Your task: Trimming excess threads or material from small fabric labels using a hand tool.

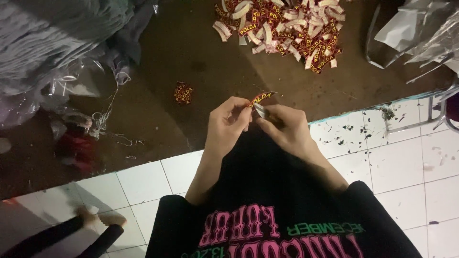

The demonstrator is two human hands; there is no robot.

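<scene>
My left hand (228,123) and my right hand (286,126) meet over the edge of a dark brown mat (191,71). Together they pinch one small red woven label with yellow lettering (260,99); its white underside shows folded down between my fingers. A heap of the same red and white labels (282,28) lies at the far side of the mat. A small stack of labels (183,92) sits alone to the left of my hands. My black sleeves and printed black shirt (267,224) fill the bottom of the view.
Grey cloth (52,28) and clear plastic (71,83) pile up at the far left, clear bags (420,33) at the far right. Loose threads (107,119) and a red object (76,145) lie on the mat. White tiled floor (397,162) carries scraps. Another person's feet (103,220) show at bottom left.
</scene>
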